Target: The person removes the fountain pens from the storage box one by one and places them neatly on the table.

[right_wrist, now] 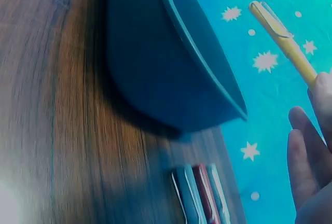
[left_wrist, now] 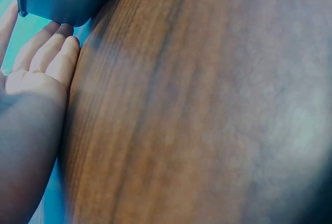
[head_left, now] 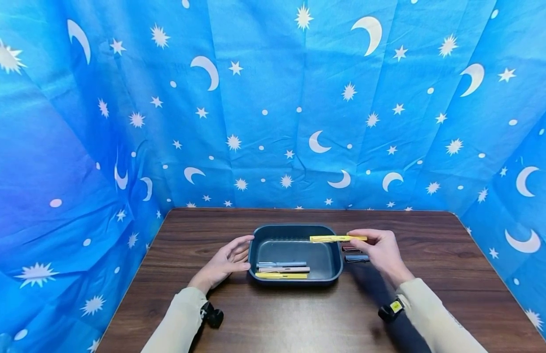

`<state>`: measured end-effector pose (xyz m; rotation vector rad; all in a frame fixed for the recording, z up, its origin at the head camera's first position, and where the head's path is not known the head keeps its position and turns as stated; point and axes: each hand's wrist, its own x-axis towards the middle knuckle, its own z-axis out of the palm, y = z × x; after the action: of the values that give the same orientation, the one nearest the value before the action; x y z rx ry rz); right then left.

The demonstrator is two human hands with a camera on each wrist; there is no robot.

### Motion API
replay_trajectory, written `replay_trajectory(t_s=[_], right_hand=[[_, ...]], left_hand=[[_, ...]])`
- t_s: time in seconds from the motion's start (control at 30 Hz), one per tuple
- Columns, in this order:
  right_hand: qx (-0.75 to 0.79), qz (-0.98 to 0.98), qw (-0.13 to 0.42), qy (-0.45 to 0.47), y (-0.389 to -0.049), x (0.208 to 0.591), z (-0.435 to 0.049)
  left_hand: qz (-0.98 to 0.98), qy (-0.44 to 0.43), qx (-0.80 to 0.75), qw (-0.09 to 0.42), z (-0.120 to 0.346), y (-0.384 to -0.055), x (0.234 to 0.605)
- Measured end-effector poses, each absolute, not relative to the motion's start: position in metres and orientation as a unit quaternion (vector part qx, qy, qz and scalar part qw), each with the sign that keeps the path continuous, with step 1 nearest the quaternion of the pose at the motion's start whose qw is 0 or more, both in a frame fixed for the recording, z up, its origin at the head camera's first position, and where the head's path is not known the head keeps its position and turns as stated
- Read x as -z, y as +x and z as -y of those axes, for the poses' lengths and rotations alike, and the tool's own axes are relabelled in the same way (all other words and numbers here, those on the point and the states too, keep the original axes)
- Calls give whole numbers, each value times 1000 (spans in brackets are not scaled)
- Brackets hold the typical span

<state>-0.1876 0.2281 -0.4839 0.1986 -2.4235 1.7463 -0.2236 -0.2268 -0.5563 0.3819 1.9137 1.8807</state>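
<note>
Table (head_left: pixel 277 314), tray pens (head_left: pixel 283 270), apparently head view only

Tray (head_left: pixel 279 248): open from above, room in far-left corner. Obstacles: three pens (head_left: pixel 283 269) block near left; left hand (head_left: pixel 225 261), left side; held pen (head_left: pixel 330 239), above right rim.

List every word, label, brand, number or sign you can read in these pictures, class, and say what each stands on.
No readable text.
Yellow label on the black wrist device: too small to read.
Yellow pen in the right hand, and pens in the dark tray: no legible lettering.
Blue backdrop: moons and stars, no words.
</note>
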Motion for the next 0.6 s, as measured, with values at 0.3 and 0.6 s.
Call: replay_trajectory(t_s=[0.3,0.6], right_hand=[[-569,815,97,49,-175,487,-258],[-561,821,104,27,-164,495,-281]], left_hand=[[-689,140,-678,214,227,-224,556],[-689,146,-677,213,227,-224,556]])
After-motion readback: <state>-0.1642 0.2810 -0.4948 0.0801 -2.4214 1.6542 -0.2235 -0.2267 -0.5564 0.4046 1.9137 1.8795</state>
